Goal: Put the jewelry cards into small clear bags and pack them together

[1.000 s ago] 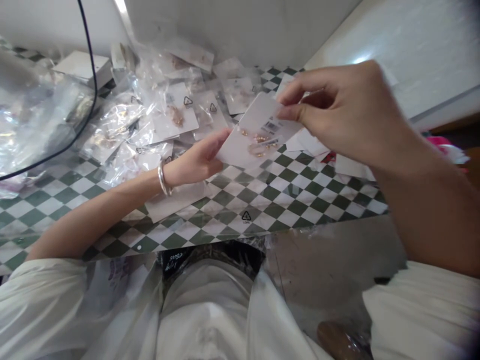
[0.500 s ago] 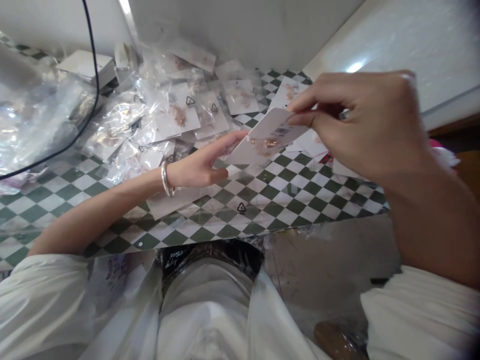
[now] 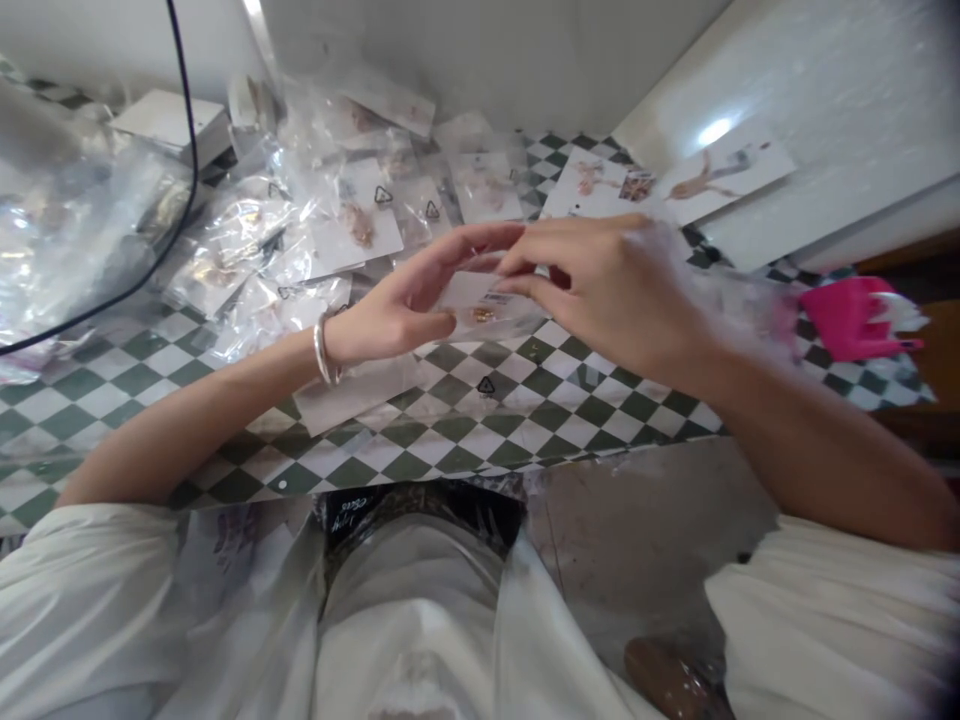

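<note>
Card (image 3: 463, 290), edge pinched by right hand (image 3: 611, 285), looks light, stiff, best held by its edges; gold jewellery (image 3: 484, 314) seems delicate. Left hand's (image 3: 386, 318) grip is unclear.

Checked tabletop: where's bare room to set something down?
Likely the left tabletop, between left forearm and bagged cards. The front strip right of the flat pale card shows checks, but clear film seems to cover part. Crowded: back left, bagged cards and clear bags; back right, printed cards; centre, held card between left hand and right hand.
</note>
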Tool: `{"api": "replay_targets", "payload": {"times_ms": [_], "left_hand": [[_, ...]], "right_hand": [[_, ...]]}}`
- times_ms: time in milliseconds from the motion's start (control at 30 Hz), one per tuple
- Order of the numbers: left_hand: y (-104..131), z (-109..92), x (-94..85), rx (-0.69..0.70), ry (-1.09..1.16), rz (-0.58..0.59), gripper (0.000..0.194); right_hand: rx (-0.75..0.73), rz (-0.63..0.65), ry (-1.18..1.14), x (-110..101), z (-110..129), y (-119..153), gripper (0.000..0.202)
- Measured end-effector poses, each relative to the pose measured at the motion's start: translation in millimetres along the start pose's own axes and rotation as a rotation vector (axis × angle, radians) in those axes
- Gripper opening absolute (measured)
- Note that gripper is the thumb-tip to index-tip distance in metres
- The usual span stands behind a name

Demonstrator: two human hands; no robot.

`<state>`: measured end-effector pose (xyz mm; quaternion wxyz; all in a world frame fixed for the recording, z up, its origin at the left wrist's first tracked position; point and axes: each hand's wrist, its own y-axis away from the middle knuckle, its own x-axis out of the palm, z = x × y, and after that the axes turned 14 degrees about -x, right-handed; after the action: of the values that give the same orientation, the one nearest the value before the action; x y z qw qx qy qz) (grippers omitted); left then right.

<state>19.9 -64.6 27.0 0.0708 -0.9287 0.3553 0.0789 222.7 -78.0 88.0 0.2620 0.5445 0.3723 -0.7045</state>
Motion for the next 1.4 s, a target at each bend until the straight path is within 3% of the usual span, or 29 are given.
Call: {"api": "replay_targets", "payload": {"times_ms": [200,333,467,600,733,800,900,1000,1200,1400], "left_hand": [[1.1,-7.2,0.0,-0.02,0.137,0.043,0.049],[1.6,-2.6,-1.2,-0.029,0.174,-0.11,0.04],[-0.9,3.9,-3.2,-0.075,0.123,-0.21,0.05],[-4.4,11.7,-4.5,-0.078,0.088,-0.289,0.057],[-4.9,20.1,-6.0,-0.154,0.176,-0.277,0.056],[-4.5,22.7,-7.7,-0.234,0.268,-0.26,0.057],[-4.6,23.1,-10.0,-0.314,0.486,-0.232,0.056],[-5.0,20.4,-8.3,-0.353,0.668,-0.218,0.044],[-1.8,13.6,9.2,-0.306,0.798,-0.184,0.034],[-0.7,5.6,13.4,-0.41,0.77,-0.242,0.031]], "right_hand": [[-0.072,0.076,-0.108,10.4,-11.8,0.3,0.027],[-0.077,0.114,-0.17,13.6,-12.3,-5.0,0.026],[-0.11,0.215,-0.162,19.5,-15.0,-6.1,0.026],[-0.173,0.079,-0.073,25.0,-26.8,-5.5,0.035],[-0.258,-0.002,0.057,26.1,-35.9,-9.4,0.034],[-0.292,-0.053,0.144,28.3,-38.8,-12.1,0.029],[-0.398,-0.244,0.246,39.1,-44.7,-15.2,0.021],[-0.452,-0.385,0.283,54.1,-51.8,-16.0,0.024],[-0.437,-0.386,0.336,64.7,-50.0,-8.7,0.021],[-0.36,-0.219,0.261,67.2,-43.1,-5.6,0.029]]}}
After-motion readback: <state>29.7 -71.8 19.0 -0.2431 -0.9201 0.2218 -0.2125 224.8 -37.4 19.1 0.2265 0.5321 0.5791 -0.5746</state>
